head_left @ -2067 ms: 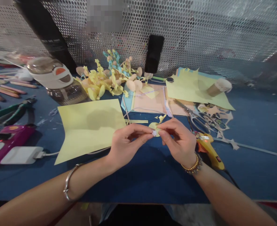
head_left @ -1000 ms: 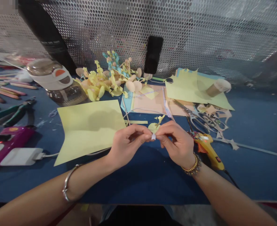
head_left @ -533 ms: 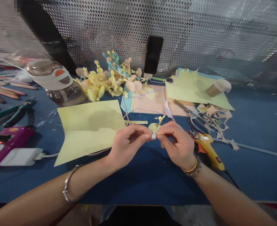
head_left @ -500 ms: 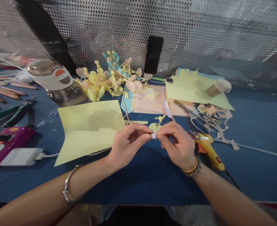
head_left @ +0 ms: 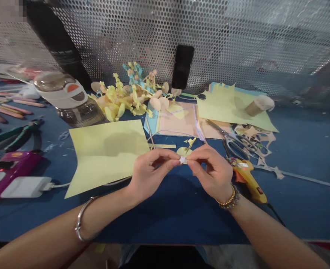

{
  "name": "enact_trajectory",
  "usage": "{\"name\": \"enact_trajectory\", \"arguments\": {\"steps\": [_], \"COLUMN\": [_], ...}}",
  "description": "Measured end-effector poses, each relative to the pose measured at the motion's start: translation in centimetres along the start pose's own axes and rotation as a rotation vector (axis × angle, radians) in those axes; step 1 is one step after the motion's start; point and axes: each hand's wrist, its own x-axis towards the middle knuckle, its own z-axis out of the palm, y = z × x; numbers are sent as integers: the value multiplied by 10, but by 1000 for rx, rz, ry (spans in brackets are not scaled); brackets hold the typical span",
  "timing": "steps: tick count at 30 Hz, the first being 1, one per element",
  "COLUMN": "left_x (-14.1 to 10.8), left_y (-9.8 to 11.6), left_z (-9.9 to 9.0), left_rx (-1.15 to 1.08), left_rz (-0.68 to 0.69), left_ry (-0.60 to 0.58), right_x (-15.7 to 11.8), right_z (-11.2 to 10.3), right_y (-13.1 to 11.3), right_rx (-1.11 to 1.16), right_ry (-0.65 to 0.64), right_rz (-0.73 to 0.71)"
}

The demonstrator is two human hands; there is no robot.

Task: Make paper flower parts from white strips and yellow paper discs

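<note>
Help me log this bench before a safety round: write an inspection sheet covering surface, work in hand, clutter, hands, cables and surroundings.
Surface: blue table, pale specks on it.
Work in hand: small white star; yellow disc just beyond.
Clutter: paper scraps beside scissors; pliers at left.
Hands: left hand and right hand both pinch the star.
Cables: white cable at the adapter; black cord from the glue gun. Damage: nothing seen.
Surroundings: perforated screen behind, phone upright before it.

Purple power strip (head_left: 16, 170) cut off by the left edge, its far end apparently outside view.
</note>
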Motion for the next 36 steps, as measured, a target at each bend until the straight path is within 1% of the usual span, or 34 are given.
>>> {"name": "enact_trajectory", "arguments": {"steps": [4,9,17,25,28,31,33,34,36], "left_x": [0,0,0,1,1,1,2,2,3], "left_y": [1,2,0,0,-1,-2,-3,-3,-3], "left_z": [1,0,-1,-2,-1,0,1,1,1], "left_rx": [0,12,49,50,26,-57,-91,-91,-87], "left_rz": [-3,-5,0,-14,-55,-109,-117,-116,-146], "left_ry": [-28,-30,-67,-86,-73,-67,-70,-67,-48], "right_x": [-1,0,3,2,1,2,3,4,5], "right_z": [1,0,-3,-3,-2,1,3,4,4], "right_y": [2,2,-2,-4,-3,-2,-2,-3,-3], "right_rx": [20,-13,-120,-96,-49,118,249,297,339], "right_ry": [-5,-30,-64,-100,-91,-83,-89,-99,-119], "right_rz": [45,2,-58,-12,68,287,442,495,539]}}
